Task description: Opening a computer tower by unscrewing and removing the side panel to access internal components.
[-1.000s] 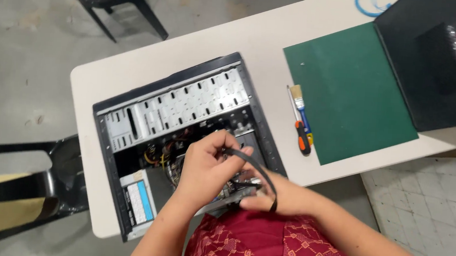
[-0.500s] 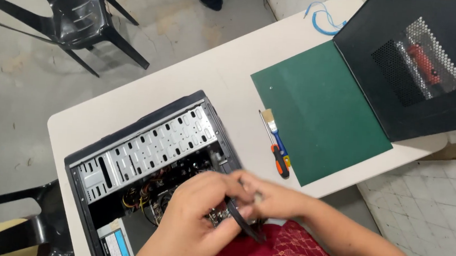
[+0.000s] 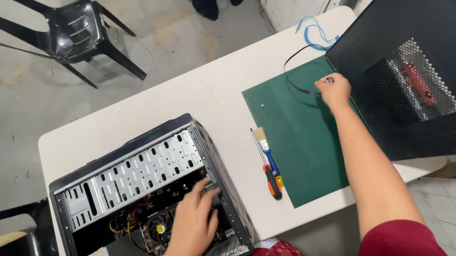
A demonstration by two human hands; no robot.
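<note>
The person's right hand is stretched out over the far corner of the green mat, fingers pinched shut on the end of a thin black cable whose free length curls in a loop across the mat and the white table. That cable looks light and limp; it would flop and trail rather than hold a shape, so the firm little plug at its end, where it is gripped now, seems the sensible place to hold it. The left hand rests down inside the open computer case, fingers spread and loose against the dark parts near the case's front edge; I cannot tell whether it grips anything there. Beside the mat lie a screwdriver and a small brush, and the case's black side panel sits at the table's far end.
</note>
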